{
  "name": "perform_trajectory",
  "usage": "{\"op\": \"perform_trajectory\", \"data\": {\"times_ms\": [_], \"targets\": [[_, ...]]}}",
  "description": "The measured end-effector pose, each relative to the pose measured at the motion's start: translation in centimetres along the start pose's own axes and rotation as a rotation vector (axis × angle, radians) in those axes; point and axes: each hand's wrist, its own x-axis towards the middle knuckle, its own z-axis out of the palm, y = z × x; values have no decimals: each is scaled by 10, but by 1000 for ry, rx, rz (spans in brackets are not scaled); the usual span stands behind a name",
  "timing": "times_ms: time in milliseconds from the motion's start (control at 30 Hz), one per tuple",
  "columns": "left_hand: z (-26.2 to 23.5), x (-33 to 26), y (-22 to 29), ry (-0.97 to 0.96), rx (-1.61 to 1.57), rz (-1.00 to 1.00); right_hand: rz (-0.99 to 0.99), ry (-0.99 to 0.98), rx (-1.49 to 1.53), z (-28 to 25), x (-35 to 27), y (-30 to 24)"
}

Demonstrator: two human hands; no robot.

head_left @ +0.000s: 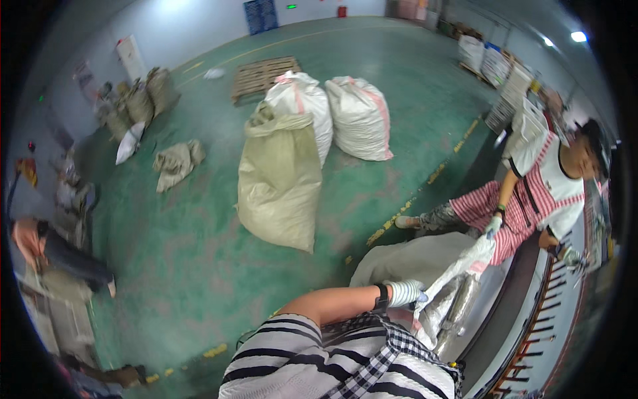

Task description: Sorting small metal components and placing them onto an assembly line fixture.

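My left hand [405,293], in a white glove with a dark band at the wrist, reaches across to the right. Its fingers are closed on the edge of a white woven sack [455,269] with pink marks. A gloved hand of a co-worker [494,227] holds the far end of the same edge, so the edge stretches between us. Below it, a shiny silvery wrapped bundle [465,299] shows at the sack's mouth. Bulky white sack material [392,259] spreads on the left. I see no part of my right hand.
A large greenish woven sack [279,183] stands ahead, before two full white sacks [362,120] and a wooden pallet [256,76]. A crumpled sack [178,164] lies left. Machinery with a slotted edge [538,312] runs along the right. Another person [60,253] bends at far left.
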Motion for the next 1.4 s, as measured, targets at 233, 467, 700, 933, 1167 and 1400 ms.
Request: {"op": "perform_trajectory", "data": {"times_ms": [233,467,700,933,1167,1400], "targets": [[-5,-8,-10,97,60,86,582,-829,786,123,-169,-67],[1,24,-40,83,35,140,756,-1542,741,128,-302,-93],[8,7,-29,75,-165,102,690,-1399,670,115,-250,-90],[-10,43,-62,-73,-337,32,634,-1188,521,60,-237,-38],[6,33,-6,-154,-513,-91,447,-802,158,-19,-196,8],[21,50,1,-76,-323,-122,594,-491,-172,-50,-187,58]]}}
